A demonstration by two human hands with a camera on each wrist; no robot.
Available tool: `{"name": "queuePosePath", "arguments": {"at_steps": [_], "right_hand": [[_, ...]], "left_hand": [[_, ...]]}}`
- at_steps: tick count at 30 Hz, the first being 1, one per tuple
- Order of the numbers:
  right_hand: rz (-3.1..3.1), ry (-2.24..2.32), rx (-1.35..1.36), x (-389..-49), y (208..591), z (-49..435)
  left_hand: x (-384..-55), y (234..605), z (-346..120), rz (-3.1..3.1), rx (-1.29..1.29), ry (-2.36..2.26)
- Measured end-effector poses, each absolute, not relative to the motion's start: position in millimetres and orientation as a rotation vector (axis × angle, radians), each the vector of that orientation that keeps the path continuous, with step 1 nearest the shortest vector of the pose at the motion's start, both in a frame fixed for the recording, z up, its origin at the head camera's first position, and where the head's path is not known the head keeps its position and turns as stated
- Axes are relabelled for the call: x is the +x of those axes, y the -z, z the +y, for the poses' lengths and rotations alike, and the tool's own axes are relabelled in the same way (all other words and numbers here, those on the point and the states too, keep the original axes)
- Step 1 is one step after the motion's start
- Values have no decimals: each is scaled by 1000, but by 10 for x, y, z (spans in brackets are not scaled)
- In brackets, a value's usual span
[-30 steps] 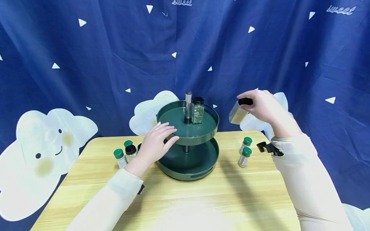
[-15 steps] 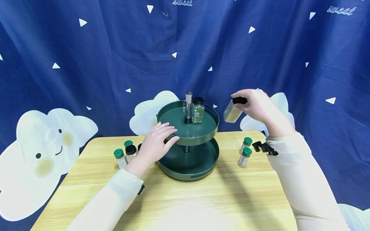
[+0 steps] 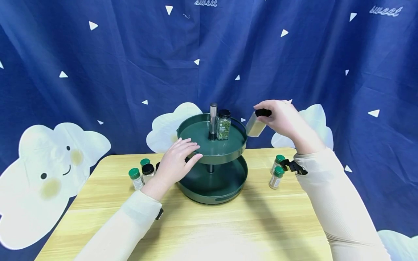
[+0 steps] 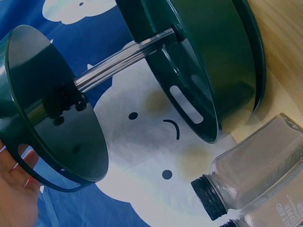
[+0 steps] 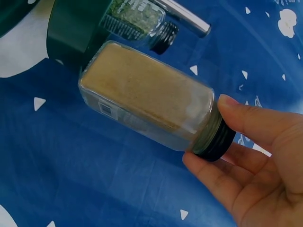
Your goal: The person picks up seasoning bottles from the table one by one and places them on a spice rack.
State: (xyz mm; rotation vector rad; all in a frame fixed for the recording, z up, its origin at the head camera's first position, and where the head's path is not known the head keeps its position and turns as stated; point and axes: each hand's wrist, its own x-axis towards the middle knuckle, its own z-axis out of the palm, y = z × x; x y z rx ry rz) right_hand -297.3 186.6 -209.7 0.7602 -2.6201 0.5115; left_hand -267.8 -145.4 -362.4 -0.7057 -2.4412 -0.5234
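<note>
In the head view my right hand [image 3: 282, 117] pinches a clear spice jar [image 3: 255, 125] by its black cap. The jar is tilted, holds tan powder, and its base overlaps the right rim of the dark green two-tier turntable rack [image 3: 225, 157]. On the upper tier, beside the metal post [image 3: 213, 121], stands a jar of green herbs [image 3: 224, 125] with a black cap. My left hand [image 3: 176, 159] is at the upper tier's left rim, fingers extended over it. In the left wrist view its fingers [image 4: 31, 163] show at the rim's handle slot.
Left of the rack stand several jars, including a green-capped jar [image 3: 135, 178] and a black-capped jar [image 3: 148, 172], partly behind the left hand. Two small green-capped jars [image 3: 276, 177] stand on the right side of the wooden table [image 3: 209, 228]. A blue curtain [image 3: 130, 54] hangs behind.
My right hand has moved left with the tan powder jar, from out to the right up to the rack's upper rim. The left hand and the rack have stayed in place.
</note>
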Motion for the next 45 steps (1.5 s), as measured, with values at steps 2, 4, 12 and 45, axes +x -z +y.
{"name": "queuePosePath", "arguments": {"at_steps": [2,4,12,45], "right_hand": [[-2618,-531,758,-2990,2109,1853],[-2619,-550,755,-3010,2129,1842],[-2604,-566,775,-3079,2187,1797],[-2607,-581,810,-3248,2337,1552]], "left_hand": [[-2680,3620,-1453,-2437,-710,522],[-2680,3620,-1453,-2437,-713,518],[-2681,3626,-1455,-2448,-710,513],[-2675,3626,-1458,-2437,-721,522]]}}
